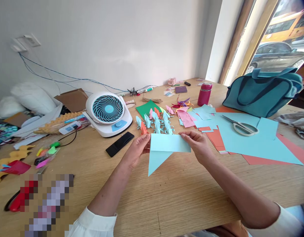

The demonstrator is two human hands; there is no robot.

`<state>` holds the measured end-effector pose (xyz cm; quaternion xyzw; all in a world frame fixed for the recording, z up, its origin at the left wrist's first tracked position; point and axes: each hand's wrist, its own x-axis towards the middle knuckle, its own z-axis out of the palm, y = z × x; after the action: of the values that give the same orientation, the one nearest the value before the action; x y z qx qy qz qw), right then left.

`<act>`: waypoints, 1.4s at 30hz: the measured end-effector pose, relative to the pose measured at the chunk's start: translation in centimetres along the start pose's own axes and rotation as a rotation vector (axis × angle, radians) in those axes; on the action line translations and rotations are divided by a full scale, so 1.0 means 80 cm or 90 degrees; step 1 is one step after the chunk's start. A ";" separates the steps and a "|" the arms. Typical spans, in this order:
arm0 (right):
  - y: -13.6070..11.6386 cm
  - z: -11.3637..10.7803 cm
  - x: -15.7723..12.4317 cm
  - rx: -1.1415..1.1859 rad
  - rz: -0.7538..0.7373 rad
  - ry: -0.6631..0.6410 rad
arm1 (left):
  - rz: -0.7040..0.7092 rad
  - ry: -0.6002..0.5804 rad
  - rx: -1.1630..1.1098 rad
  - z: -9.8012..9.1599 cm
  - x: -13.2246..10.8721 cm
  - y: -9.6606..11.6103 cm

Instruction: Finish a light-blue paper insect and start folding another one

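Sheet (170,142): light blue, folded, held up over the worktop (147,197); a triangular part hangs below the left of the band.
Left hand (139,146): pinching the left edge of the sheet, thumb towards the viewer.
Right hand (197,143): pinching the upper right corner of the sheet between thumb and fingers.
Figures (157,124): folded paper, mostly light blue, some orange and pink, grouped directly beyond the sheet; its upper edge hides the nearest in part. Contact cannot be told.
Green paper (144,109): flat behind the figures, partly covered by them.
Black slab (119,144): flat, between the fan (108,110) and the left forearm; apart from the left hand.
Fan position: left of the figures, white body, blue grille, face tilted upward.
Blue paper (243,144): large, spread to the right of the right hand, overlapping orange paper (257,160).
Scissors (242,128): lying on the blue paper, pale handles to the right, blades pointing left and away.
Pink paper (185,118): beyond the right hand, beside smaller blue pieces.
Flask (204,93): dark pink, upright, behind the paper pieces.
Bag (260,93): teal, standing at the far right edge of the blue paper, below the window.
Left side: cardboard (72,99), a white device (70,127) with a cable, and small coloured items (47,151); the nearest objects are pixelated and cannot be identified.
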<state>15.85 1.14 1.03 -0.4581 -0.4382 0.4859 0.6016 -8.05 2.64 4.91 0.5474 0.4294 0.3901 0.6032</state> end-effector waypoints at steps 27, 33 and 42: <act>-0.004 0.007 -0.004 -0.005 0.063 -0.054 | 0.168 0.202 -0.092 -0.022 0.017 -0.003; 0.009 0.013 -0.006 0.020 0.043 0.019 | 0.010 0.042 -0.181 0.012 0.016 -0.032; 0.028 0.041 -0.022 0.002 0.044 -0.089 | -0.009 0.144 -0.261 0.062 0.001 -0.051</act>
<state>12.03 0.08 -0.67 -0.4367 -0.4624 0.5379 0.5533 -3.31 0.71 1.01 0.3633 0.4099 0.5235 0.6526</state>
